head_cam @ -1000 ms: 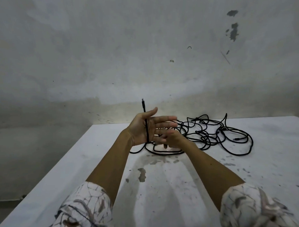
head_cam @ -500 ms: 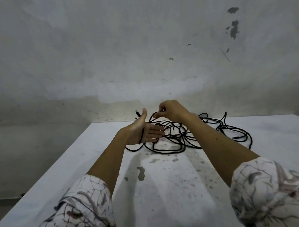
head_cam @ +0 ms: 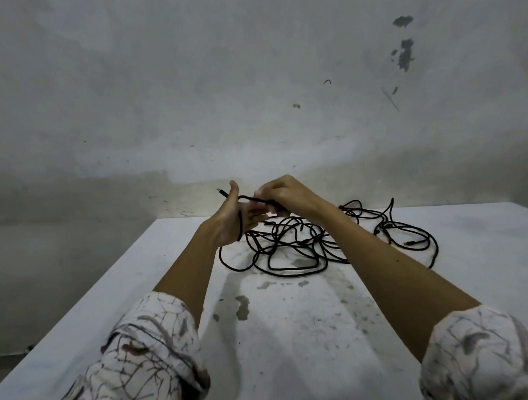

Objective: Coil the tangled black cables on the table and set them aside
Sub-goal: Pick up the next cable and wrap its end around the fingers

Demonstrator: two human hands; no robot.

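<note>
A tangle of black cables (head_cam: 292, 248) lies on the white table (head_cam: 293, 343), in the far middle. My left hand (head_cam: 229, 221) is raised over the tangle's left edge, palm facing right, thumb up and fingers fairly straight. One cable runs over the web of the thumb and down across the palm, and its plug end (head_cam: 222, 193) sticks out to the left behind the thumb. My right hand (head_cam: 288, 194) is just right of the left hand. It pinches the same cable, drawn across above the left fingers. More loops and a plug (head_cam: 410, 242) lie on the right.
The table top is stained and scuffed, with dark patches (head_cam: 242, 306) near the middle. A bare grey wall (head_cam: 252, 94) rises right behind the table's far edge. The table's left edge (head_cam: 88, 298) drops to the floor.
My right hand has lifted the cable up and over the left hand, laying a turn across the palm. The left hand has risen with the thumb upright.
</note>
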